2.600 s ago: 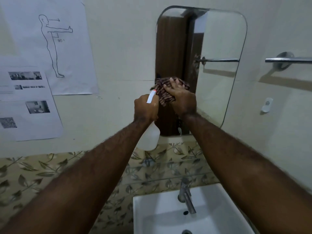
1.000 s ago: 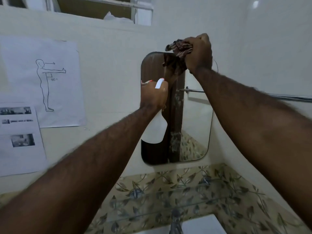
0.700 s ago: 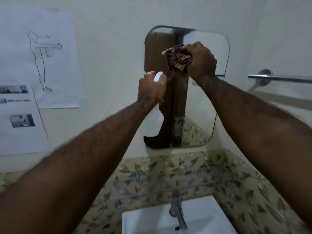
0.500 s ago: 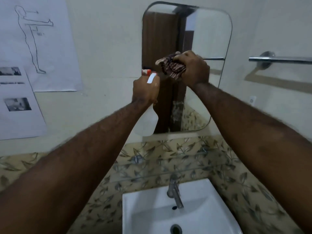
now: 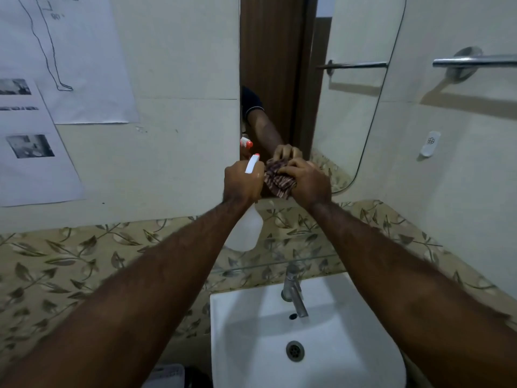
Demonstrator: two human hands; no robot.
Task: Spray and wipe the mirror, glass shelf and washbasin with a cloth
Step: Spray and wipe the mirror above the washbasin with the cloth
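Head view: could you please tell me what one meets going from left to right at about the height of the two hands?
Papers on the wall → left hand with the spray bottle → cloth → right hand → mirror's lower right corner → white wall hook.

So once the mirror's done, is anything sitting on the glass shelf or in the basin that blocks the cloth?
Nothing visible. The glass shelf looks bare where it shows, though the forearms hide both ends. The washbasin holds only its tap at the back, which the cloth must wipe around.
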